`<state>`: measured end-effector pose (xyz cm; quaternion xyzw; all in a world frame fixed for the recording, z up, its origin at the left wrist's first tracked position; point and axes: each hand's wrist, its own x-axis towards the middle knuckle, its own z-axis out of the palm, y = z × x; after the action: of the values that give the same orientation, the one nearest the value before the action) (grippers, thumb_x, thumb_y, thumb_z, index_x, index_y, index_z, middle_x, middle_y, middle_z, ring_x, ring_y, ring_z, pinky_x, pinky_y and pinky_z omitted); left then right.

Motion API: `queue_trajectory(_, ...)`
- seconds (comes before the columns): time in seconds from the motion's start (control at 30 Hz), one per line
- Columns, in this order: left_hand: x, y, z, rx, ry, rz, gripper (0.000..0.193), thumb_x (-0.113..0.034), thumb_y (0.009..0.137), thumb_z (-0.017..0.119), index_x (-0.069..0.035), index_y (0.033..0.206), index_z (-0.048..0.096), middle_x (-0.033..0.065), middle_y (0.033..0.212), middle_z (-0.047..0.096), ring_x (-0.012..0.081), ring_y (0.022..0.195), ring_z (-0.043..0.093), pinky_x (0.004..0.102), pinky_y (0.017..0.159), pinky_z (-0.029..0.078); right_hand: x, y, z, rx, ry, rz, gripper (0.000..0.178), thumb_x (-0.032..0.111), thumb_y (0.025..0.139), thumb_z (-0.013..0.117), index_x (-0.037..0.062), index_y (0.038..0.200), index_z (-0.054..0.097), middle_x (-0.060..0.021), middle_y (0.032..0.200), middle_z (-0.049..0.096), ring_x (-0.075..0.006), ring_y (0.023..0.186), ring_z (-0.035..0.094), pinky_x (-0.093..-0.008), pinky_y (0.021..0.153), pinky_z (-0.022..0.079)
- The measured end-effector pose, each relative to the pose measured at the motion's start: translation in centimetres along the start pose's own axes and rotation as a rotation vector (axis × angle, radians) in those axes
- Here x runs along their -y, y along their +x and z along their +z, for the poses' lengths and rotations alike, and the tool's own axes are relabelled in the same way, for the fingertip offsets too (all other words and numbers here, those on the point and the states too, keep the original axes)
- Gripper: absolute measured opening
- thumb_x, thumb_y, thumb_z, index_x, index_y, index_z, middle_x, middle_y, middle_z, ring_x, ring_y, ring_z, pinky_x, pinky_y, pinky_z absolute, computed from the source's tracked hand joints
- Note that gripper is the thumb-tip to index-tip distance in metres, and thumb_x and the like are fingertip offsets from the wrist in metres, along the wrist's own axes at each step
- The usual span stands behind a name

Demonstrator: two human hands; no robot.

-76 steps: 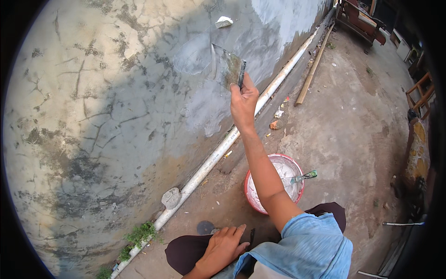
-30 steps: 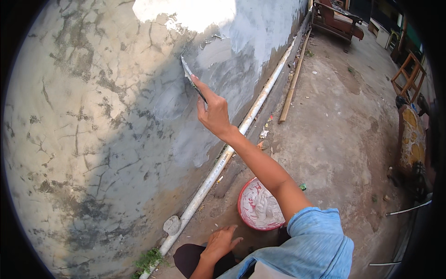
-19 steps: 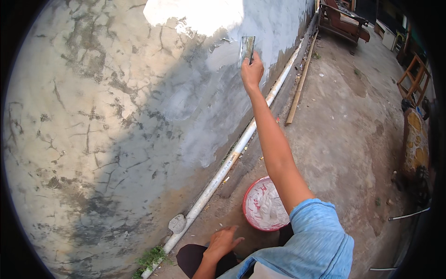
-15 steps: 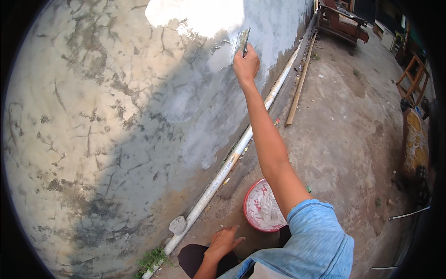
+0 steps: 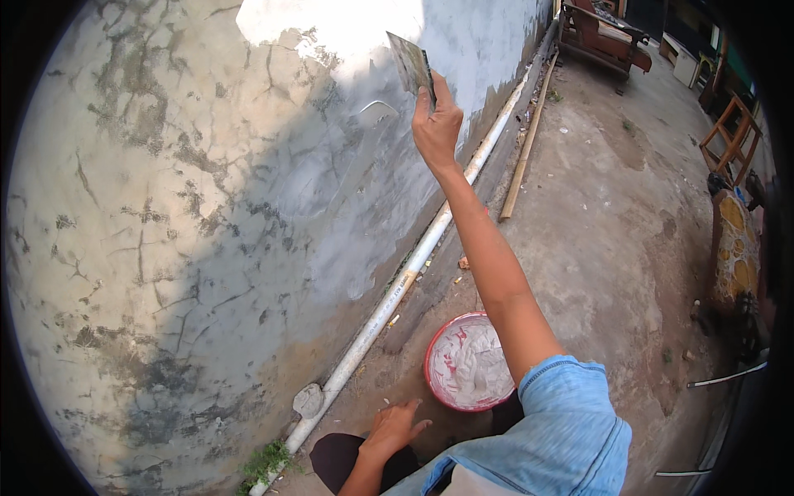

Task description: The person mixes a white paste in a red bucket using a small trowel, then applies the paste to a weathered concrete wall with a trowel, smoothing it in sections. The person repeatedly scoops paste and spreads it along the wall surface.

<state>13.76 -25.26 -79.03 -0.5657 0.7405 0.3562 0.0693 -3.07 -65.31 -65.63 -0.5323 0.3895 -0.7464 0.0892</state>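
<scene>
The left side is taken up by a cracked wall [image 5: 141, 248], overlaid on its shaded upper part by smooth pale-grey coating. Beside it, bare ground [image 5: 604, 240] is bordered by a white pipe [image 5: 372, 335], laid along the wall's foot, presumably so that the walkway is left free. A wooden strip [image 5: 528, 153] is laid close beside the pipe, probably for the same reason. A red-rimmed bucket [image 5: 427, 368], filled with whitish paste [image 5: 471, 368], is set on the ground near the knees and beneath the right arm, apparently so that its contents can be reached without rising. The left hand [image 5: 390, 430] is laid over a dark-trousered knee [image 5: 337, 460], empty and with fingers loosely parted, perhaps for balance while the other arm is extended. The right hand [image 5: 437, 124] is closed around the dark-edged back of a flat scraper [image 5: 408, 64]; by this grip the blade is left uncovered and can presumably be angled. The scraper is held up before the coated area; whether the wall is touched cannot be told. Just below it, a small raised white ridge [image 5: 378, 105] is seen on the coating.
</scene>
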Motion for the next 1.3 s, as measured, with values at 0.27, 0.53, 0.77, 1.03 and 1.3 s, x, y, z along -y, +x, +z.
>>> queue_trajectory(0.27,0.8,0.1,0.8,-0.029,0.014,0.006,0.055,-0.039,0.087,0.071,-0.003,0.127,0.058,0.0221,0.112,0.067,0.0387,0.105,0.064,0.0438,0.092,0.051,0.4,-1.2,3.0,0.056,0.0,0.09,0.04,0.0,0.09,0.053,0.0102,0.127,0.062,-0.0153,0.095,0.072,-0.0246,0.073,0.069,-0.0326,0.065,0.051)
queue_trajectory(0.53,0.0,0.4,0.2,-0.021,0.013,0.017,0.05,-0.036,0.088,0.07,-0.003,0.123,0.057,0.0203,0.108,0.067,0.0378,0.101,0.065,0.0464,0.087,0.052,2.5,-10.1,0.6,0.211,0.167,-0.333,0.042,-0.005,0.089,0.058,0.0089,0.128,0.063,-0.014,0.109,0.071,-0.021,0.085,0.069,-0.0291,0.07,0.052)
queue_trajectory(0.77,1.3,-0.5,1.6,-0.151,0.001,0.093,0.048,-0.034,0.086,0.072,-0.002,0.12,0.058,0.0201,0.1,0.067,0.0383,0.097,0.065,0.0453,0.084,0.052,-9.1,-0.7,2.0,-0.218,0.034,0.095,0.033,0.01,0.094,0.057,0.0029,0.126,0.063,-0.0134,0.086,0.072,-0.0179,0.066,0.062,-0.0307,0.065,0.048)
queue_trajectory(1.03,0.7,0.3,1.6,-0.093,-0.007,0.103,0.051,-0.034,0.086,0.072,-0.001,0.121,0.057,0.0219,0.103,0.066,0.0386,0.098,0.065,0.0457,0.086,0.051,3.2,-13.9,5.7,0.057,0.063,-0.188,0.056,-0.006,0.08,0.062,0.0064,0.134,0.06,-0.0227,0.128,0.062,-0.0317,0.111,0.066,-0.0329,0.081,0.056)
queue_trajectory(1.3,-1.6,0.4,-0.3,-0.021,-0.019,0.02,0.051,-0.034,0.087,0.071,-0.001,0.123,0.057,0.0224,0.108,0.066,0.039,0.103,0.064,0.0465,0.093,0.049,5.7,-21.6,0.9,0.427,0.32,-0.094,0.046,-0.008,0.082,0.06,0.0014,0.128,0.061,-0.024,0.119,0.066,-0.0344,0.11,0.066,-0.0351,0.086,0.056)
